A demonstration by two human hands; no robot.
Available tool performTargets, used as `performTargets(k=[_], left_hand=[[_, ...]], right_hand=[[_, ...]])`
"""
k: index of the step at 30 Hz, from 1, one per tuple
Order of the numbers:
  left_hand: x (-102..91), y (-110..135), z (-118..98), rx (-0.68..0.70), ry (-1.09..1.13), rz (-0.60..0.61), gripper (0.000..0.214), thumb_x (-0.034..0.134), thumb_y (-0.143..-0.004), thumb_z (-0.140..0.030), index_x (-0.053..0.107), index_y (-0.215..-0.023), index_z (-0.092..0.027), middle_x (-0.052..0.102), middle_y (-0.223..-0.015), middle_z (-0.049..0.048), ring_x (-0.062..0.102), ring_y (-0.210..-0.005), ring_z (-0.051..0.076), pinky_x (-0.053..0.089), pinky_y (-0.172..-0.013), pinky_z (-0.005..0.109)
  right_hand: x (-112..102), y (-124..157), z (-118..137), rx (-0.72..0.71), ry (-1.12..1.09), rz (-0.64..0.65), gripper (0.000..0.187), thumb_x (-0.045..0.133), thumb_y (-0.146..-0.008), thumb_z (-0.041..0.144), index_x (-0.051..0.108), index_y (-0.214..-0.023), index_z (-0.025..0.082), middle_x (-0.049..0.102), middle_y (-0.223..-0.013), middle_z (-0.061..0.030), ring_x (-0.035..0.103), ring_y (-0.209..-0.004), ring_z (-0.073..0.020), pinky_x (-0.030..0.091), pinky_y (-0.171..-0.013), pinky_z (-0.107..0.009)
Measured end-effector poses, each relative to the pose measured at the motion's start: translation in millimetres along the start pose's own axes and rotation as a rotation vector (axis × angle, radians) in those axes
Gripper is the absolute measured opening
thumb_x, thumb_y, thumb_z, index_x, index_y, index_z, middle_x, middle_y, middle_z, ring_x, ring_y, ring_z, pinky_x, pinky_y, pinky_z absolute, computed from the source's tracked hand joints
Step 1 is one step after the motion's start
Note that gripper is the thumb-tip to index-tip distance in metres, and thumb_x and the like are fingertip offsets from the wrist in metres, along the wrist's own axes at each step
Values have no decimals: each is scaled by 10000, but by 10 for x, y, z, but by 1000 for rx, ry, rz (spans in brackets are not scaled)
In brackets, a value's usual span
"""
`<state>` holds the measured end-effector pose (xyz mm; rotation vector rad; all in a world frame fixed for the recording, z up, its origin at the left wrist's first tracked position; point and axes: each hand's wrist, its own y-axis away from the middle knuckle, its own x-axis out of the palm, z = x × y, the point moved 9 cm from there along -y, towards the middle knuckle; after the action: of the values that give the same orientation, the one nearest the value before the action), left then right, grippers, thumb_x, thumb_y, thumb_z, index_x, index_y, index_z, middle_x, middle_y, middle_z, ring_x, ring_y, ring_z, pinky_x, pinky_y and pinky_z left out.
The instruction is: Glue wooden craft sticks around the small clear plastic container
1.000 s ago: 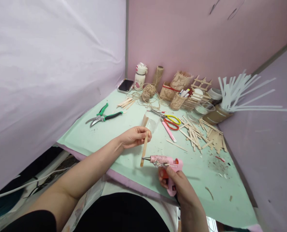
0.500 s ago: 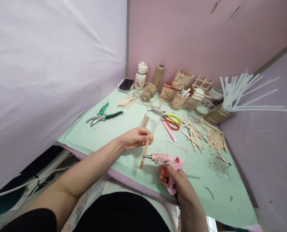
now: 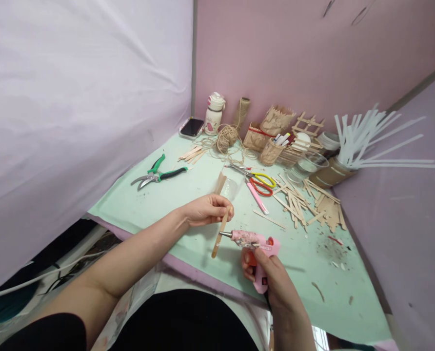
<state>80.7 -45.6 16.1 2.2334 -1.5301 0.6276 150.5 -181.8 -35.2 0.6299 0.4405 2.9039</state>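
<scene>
My left hand (image 3: 212,209) is closed, pinching a wooden craft stick (image 3: 221,231) by its upper part. The stick slants down toward the table's near edge. A pink hot glue gun (image 3: 252,241) sits in my right hand (image 3: 266,268), whose fingers wrap its handle and orange trigger. Its metal nozzle is at the stick, below my left fingers. A pale patch, which looks like glue, shows on the stick below the nozzle. Just beyond my left hand are a clear plastic cup-like piece (image 3: 230,189) and another wooden strip (image 3: 220,183), partly hidden.
Green-handled pruning shears (image 3: 155,174) lie at left. Scissors (image 3: 261,184) and a pink cutter (image 3: 257,197) lie beyond my hands. Loose craft sticks (image 3: 294,202) spread at right. Twine (image 3: 227,139), a bottle (image 3: 213,114), a phone (image 3: 191,127) and glue sticks (image 3: 364,141) stand or lie at the back.
The nozzle has moved slightly up along the stick, toward my left fingers. Both hands keep their grip.
</scene>
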Motion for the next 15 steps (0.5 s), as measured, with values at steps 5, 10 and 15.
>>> performTargets(k=[5, 10, 15], left_hand=[[-66, -2, -49, 50, 17, -49, 382, 888, -572, -394, 695, -693, -88, 582, -632, 16, 478, -590, 67, 334, -538, 178], [-129, -6, -80, 65, 61, -84, 379, 893, -573, -377, 686, -713, -92, 577, -631, 12, 487, -593, 66, 319, -531, 164], [-148, -1, -155, 113, 94, -103, 413, 903, -548, -388, 675, -705, -82, 535, -600, -10, 440, -550, 48, 302, -511, 155]], right_hand=[[-10, 26, -3, 25, 55, -8, 452, 665, -779, 593, 603, -680, 156, 558, -668, -14, 436, -518, -106, 260, -497, -255], [22, 48, 3, 44, 120, 7, 476, 667, -767, 611, 599, -661, 152, 515, -625, -1, 440, -521, -112, 250, -508, -259], [22, 62, 6, 46, 136, -4, 482, 661, -770, 615, 603, -660, 150, 520, -627, -3, 446, -531, -113, 256, -513, -258]])
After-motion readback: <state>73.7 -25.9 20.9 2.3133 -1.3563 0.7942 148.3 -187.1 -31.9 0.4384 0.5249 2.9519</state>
